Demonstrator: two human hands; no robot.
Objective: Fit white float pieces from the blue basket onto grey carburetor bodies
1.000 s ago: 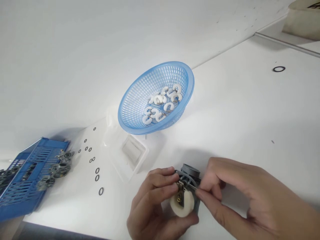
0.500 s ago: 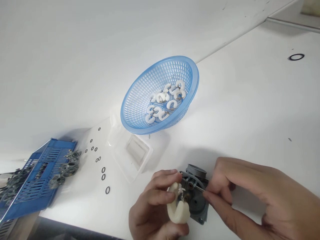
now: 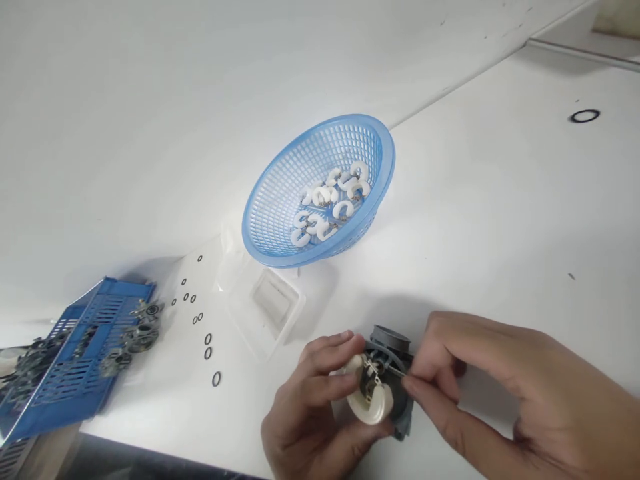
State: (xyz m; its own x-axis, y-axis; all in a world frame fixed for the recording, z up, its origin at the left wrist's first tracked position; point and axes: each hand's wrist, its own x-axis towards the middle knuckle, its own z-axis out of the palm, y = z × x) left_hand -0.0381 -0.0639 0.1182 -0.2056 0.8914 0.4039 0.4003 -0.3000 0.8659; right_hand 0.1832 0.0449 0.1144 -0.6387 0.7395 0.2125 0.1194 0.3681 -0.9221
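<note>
My left hand (image 3: 320, 413) is closed around a grey carburetor body (image 3: 403, 397), its thumb underneath. The same hand's fingers steady a white C-shaped float (image 3: 373, 408) over the open face of the body, with a small metal hinge bracket towards the middle. From the right, my right hand (image 3: 490, 393) pinches a thin metal pin (image 3: 397, 373) between thumb and forefinger. The pin's far end points at the posts by the float hinge; whether it has entered the holes I cannot tell. A round grey throat (image 3: 391, 338) sticks up at the body's far end.
A blue mesh basket (image 3: 383, 190) holds several white floats. Beside it lies a clear plastic tray (image 3: 297, 310). Several black O-rings (image 3: 208, 353) are scattered to its left, and a larger black ring (image 3: 585, 117) lies far right. A blue crate (image 3: 75, 380) holds carburetor parts.
The float has shifted right and closer onto the carburetor body, its hinge now near the pin. My right hand has moved slightly left with the pin, less of which shows.
</note>
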